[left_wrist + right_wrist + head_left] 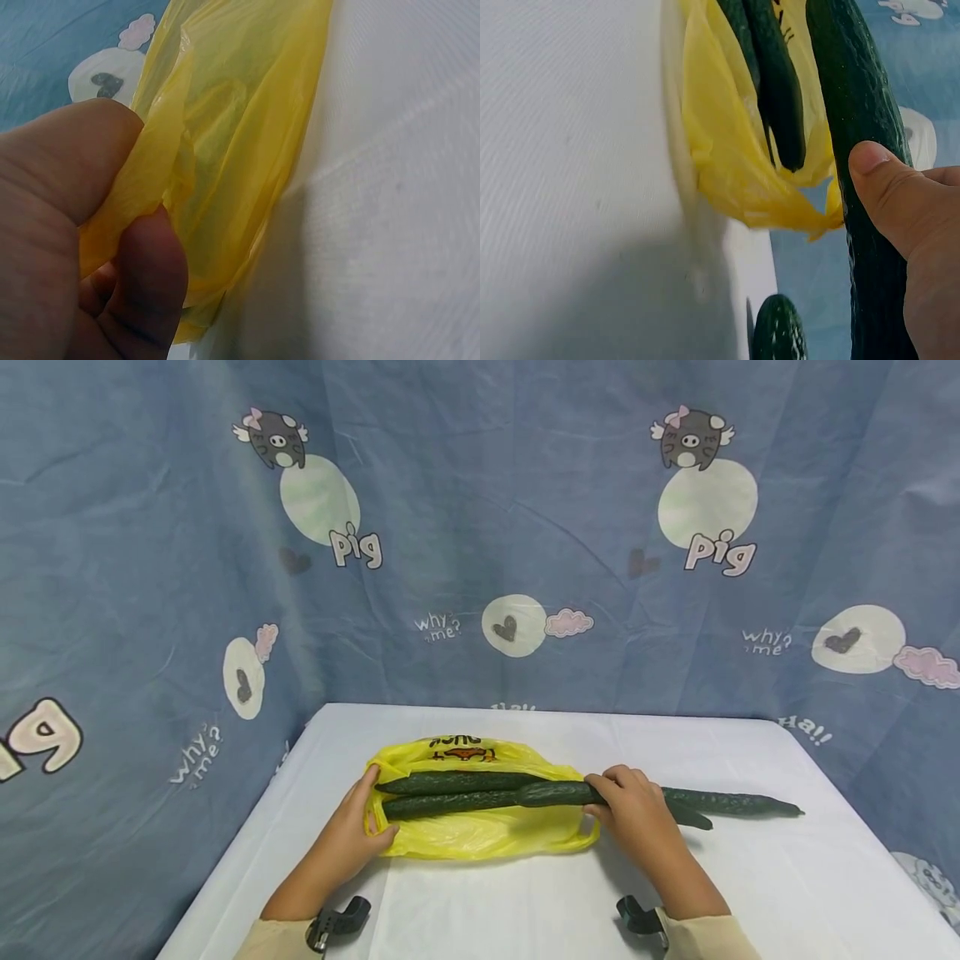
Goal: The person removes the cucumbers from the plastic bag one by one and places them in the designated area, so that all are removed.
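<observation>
A yellow plastic bag (480,842) lies on its side with its mouth spread wide. Inside it are two long dark green cucumbers (457,783), side by side. My left hand (348,827) pinches the bag's left edge; thumb and finger show on the thin plastic (161,142) in the left wrist view. At the bag's right end my right hand (636,814) grips another cucumber (555,793) around its middle. Its left end reaches over the bagged ones, and its right end sticks out past the hand. Another cucumber (738,803) lies on the table, partly hidden behind that hand.
A white cloth (465,910) covers the table. Blue curtain fabric (450,527) with pig prints hangs behind and along the left side. Black wrist mounts (339,922) sit at both beige cuffs.
</observation>
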`<state>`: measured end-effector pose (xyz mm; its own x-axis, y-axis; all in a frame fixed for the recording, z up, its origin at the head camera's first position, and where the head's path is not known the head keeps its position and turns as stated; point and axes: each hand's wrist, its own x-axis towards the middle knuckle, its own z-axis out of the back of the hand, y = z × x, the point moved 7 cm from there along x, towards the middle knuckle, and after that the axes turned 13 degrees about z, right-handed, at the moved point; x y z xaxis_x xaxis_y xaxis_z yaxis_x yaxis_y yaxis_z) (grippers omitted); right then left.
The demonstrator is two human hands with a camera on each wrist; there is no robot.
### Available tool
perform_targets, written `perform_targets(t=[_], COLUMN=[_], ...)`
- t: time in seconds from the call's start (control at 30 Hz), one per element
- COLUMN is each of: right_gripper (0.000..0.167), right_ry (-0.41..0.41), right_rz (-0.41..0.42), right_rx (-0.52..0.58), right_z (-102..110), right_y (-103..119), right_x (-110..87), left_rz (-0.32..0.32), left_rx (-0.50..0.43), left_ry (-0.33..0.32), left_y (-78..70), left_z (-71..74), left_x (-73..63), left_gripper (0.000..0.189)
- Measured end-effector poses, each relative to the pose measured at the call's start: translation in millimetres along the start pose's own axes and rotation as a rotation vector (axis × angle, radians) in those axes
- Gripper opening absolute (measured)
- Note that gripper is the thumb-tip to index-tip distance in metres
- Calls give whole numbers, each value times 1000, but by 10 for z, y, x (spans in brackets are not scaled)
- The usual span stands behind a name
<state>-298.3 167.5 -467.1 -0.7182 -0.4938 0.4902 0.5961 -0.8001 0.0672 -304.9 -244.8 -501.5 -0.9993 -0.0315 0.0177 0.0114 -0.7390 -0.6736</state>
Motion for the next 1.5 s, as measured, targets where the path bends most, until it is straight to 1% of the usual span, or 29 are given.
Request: perform_targets(t=[0.1,0.27,0.4,0.73,1.0,1.2,1.5], right_gripper=[43,43,41,42,44,44,45], right_ry=[-6,27,27,36,60,79,107], right_rz=[-1,-56,-85,-109,-86,-107,-143], right_rx=[-4,29,46,16,12,17,25], right_z=[12,32,72,133,133,151,160], right_y=[-38,-131,-204,-362,-467,-574,-710], right_x=[-33,-116,-174,-269,-373,-456,-531], left_rz=[-6,-3,-6,-16,4,13,3], left_rx=[1,8,-4,5,10,6,11], left_ry=[-9,-16,-14,-16,2,14,-5], left_y=[-7,-12,-19,-28,-27,-29,-35], left_z=[5,1,-11,-6,1,-16,4], left_x=[-3,-8,-10,-20,-20,-22,-18], left_gripper=[104,104,105,104,105,105,105])
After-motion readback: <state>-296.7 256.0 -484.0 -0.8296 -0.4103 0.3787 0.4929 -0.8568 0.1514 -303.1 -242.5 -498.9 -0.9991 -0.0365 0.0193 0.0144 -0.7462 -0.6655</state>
